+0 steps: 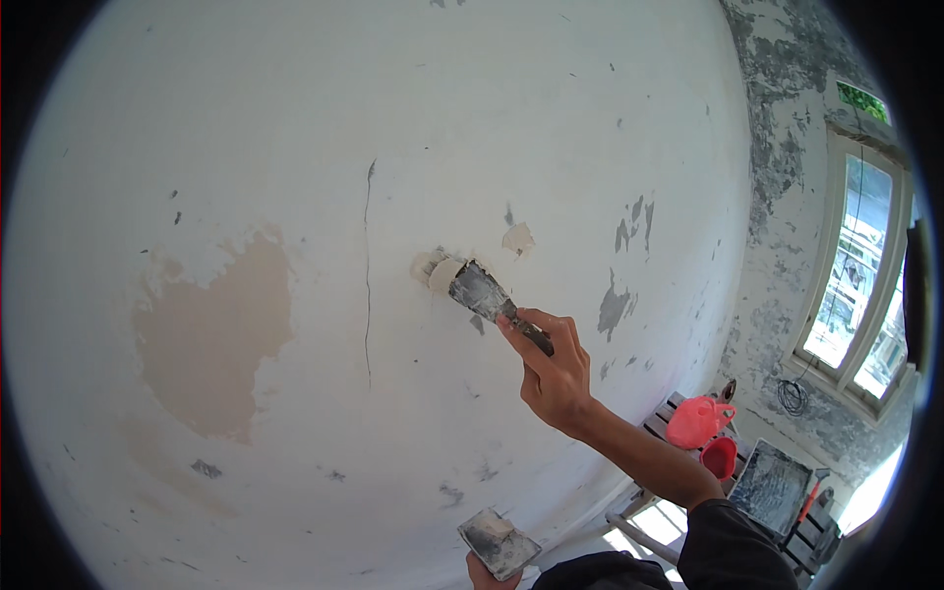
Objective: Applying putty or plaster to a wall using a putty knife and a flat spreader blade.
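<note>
One wall crack (368, 295). Right of crack: one putty knife (479, 289), gripped in right hand (559, 372), putty (443, 278) at blade edge. Below-right of crack: one putty-smeared rectangular plate (500, 543), grasped in left hand (484, 576). Left of crack: one large beige patch (211, 344).

right sleeve (730, 547): near-black, ends near elbow | right forearm (651, 454): bare | right hand (557, 372): bare | left hand (484, 575): bare

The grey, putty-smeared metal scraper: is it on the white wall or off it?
On, it seems: the front edge of the scraper meets the wall in beige putty.
</note>
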Motion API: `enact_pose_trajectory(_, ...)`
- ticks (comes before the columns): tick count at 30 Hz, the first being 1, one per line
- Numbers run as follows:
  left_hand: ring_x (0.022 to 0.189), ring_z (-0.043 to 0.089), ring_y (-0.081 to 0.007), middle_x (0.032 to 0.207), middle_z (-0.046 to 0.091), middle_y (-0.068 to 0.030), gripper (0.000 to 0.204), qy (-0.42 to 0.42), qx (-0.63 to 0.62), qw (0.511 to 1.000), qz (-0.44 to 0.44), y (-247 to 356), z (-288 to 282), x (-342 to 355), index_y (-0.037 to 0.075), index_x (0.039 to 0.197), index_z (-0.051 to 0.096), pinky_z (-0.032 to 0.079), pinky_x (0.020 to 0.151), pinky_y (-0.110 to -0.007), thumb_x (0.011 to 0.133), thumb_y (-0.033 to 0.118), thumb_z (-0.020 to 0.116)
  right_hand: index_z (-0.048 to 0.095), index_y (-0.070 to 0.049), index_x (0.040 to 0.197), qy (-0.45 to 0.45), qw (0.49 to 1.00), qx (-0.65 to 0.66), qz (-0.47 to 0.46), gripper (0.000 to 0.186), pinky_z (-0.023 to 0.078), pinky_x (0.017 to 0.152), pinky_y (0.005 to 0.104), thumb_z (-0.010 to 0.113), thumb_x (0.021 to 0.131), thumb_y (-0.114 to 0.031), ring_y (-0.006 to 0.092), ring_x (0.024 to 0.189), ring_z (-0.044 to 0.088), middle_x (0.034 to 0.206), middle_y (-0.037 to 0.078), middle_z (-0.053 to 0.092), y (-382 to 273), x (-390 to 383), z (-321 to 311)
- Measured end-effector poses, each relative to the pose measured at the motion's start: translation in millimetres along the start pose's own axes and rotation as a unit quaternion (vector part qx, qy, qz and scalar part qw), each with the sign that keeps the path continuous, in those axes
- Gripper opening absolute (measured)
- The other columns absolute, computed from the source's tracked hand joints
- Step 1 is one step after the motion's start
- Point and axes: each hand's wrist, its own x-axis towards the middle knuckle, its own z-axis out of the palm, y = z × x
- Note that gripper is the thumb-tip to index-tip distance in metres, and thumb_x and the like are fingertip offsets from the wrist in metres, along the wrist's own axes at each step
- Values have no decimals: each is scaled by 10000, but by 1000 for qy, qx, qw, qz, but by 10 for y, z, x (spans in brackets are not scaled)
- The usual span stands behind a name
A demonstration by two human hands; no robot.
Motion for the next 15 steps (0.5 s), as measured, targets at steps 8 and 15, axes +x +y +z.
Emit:
enact_pose_trajectory(8,911,637,-309,956,651,-117,309,10,50,999,-7,-49,58,3,52,1089,588,530,822,-504,986,281,407,700,-111,1163,-33,999,-29,-28,602,533,615,315,589,645,177,248,861,551,1139,84,586,22,276,114)
enact_pose_trajectory(15,921,627,-323,963,648,-126,300,-36,7,999,-19,-46,8,-79,51,1079,587,527,810,-507,979,280,421,690,-112,1172,3,999,-32,-42,624,541,595,315,593,624,171,244,822,547,1130,77,590,423,-213,125)
